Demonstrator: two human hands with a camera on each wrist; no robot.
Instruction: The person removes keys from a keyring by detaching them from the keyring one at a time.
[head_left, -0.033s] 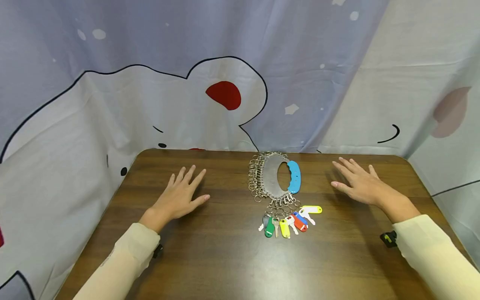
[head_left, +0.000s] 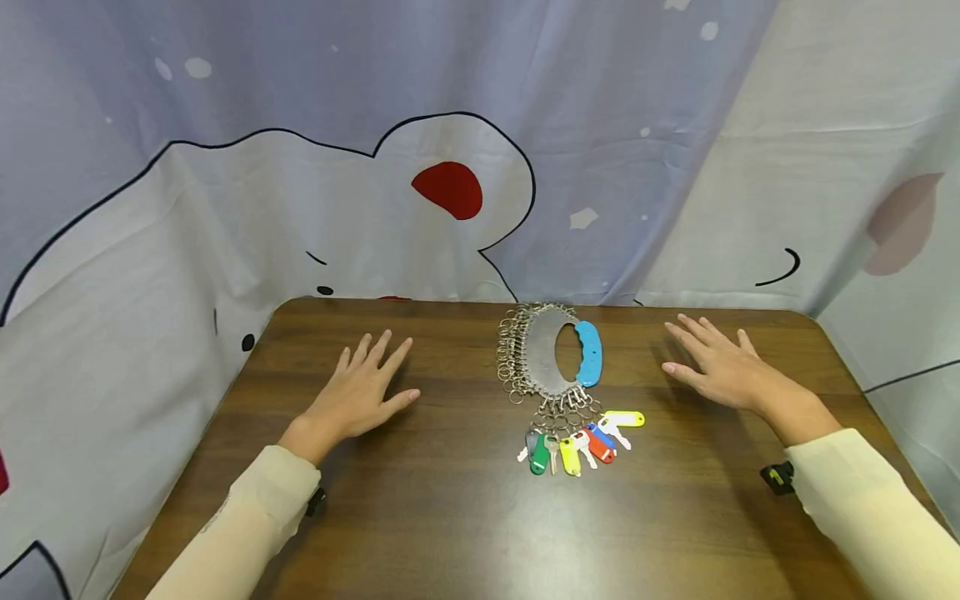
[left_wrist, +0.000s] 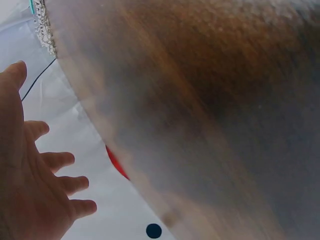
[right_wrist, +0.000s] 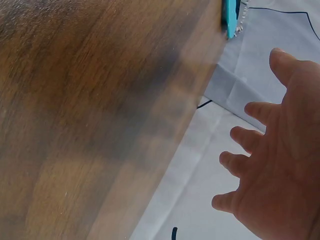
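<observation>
Left hand [head_left: 352, 396] above left part of desk [head_left: 465, 517]; fingers spread, thumb out toward the middle. Left wrist view: palm and all five digits, gaps between them, set against pale cloth [head_left: 600, 108].

Right hand [head_left: 720, 362] above right part of desk, also spread, thumb toward the middle. Right wrist view: palm in sight, digits well parted.

Between the two, toward the far edge of desk: grey plate [head_left: 542, 354], lying flat, curved, with a blue handle [head_left: 589, 354] on the side facing right hand. Both hands apart from it; right hand somewhat nearer. Metal rings [head_left: 515, 342] crowd the plate's outer curve, thickest on the side facing left hand. Too tangled to count.

Near end of plate: more rings, then keys [head_left: 552, 458] and tags fanned out toward the wearer. Green tag [head_left: 539, 457], yellow tag [head_left: 570, 458], red tag [head_left: 600, 450], blue tag [head_left: 597, 432] partly under its neighbours. Second yellow tag [head_left: 627, 419] points out toward right hand. Writing on tags, if any, too small to tell.

Wrist views catch only a sliver: metal by the left, handle's edge by the right.

Desk brown, wood-grained, glossy. Cloth behind it printed with black lines, a red patch [head_left: 450, 190]. Sleeves [head_left: 862, 500] cream.
</observation>
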